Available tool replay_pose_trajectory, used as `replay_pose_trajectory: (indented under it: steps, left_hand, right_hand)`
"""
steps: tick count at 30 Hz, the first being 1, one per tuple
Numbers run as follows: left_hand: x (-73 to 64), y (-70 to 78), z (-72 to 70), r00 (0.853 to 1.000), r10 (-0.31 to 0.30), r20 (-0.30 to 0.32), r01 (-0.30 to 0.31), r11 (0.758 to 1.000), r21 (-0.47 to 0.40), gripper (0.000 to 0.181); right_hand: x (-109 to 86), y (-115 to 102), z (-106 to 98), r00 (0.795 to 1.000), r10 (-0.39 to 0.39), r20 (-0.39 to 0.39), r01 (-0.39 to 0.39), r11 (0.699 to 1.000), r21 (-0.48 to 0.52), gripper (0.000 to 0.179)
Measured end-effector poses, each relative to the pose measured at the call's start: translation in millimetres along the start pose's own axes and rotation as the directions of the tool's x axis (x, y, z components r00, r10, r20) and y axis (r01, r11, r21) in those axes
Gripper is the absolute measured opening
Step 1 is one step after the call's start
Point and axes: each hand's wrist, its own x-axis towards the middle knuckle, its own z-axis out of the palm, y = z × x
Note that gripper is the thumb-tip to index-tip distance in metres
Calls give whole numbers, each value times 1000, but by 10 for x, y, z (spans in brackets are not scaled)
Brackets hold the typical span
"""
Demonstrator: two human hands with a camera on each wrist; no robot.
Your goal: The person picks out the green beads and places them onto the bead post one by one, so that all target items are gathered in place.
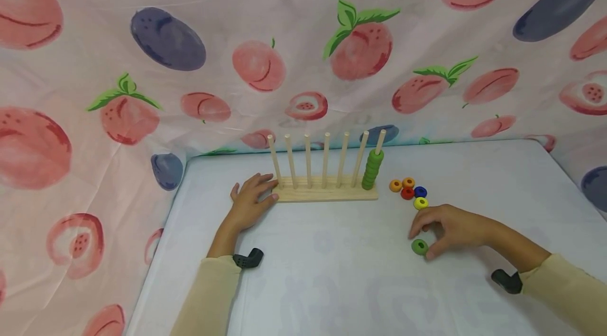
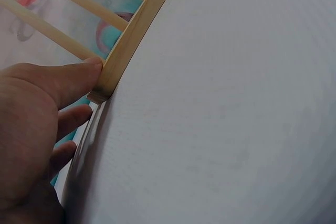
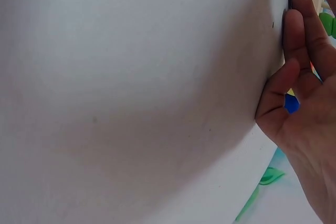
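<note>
A wooden peg rack with several upright pegs stands on the table, a stack of green beads on its right-end peg. My left hand holds the rack's left end between thumb and forefinger; in the left wrist view the thumb lies on the end of the base. To the right, my right hand has its thumb and forefinger at opposite edges of a loose green bead lying flat. That bead is hidden in the right wrist view, where the other fingers rest along the table.
Beyond the right hand lie two orange beads, a red bead, a blue bead and a yellow bead. A fruit-printed cloth hangs behind the white table.
</note>
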Motion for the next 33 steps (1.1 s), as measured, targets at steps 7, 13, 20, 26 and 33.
replay_pose_trajectory:
  steps: [7,13,20,26,33]
  left_hand:
    - [0,3,-2,1000,-3,-3,3,1000,7,46]
    - [-2,-4,6,1000,-4,-2,4,1000,12,46]
    - [-4,-5,11,1000,-2,-2,2,1000,9,46]
    - [0,-7,19,1000,4,-8,-4,1000,12,46]
    - [1,-17,28,1000,12,-16,-11,1000,12,45]
  right_hand:
    - [15,-23,4,1000,-11,0,11,998,-57,30]
    - [18,-39,-2,1000,3,6,-2,999,-48,30]
    - [15,-8,10,1000,-1,0,1,999,-44,30]
    - [9,-1,14,1000,-10,-10,9,999,-43,30]
    - [3,-10,12,1000,0,-14,0,999,-38,29]
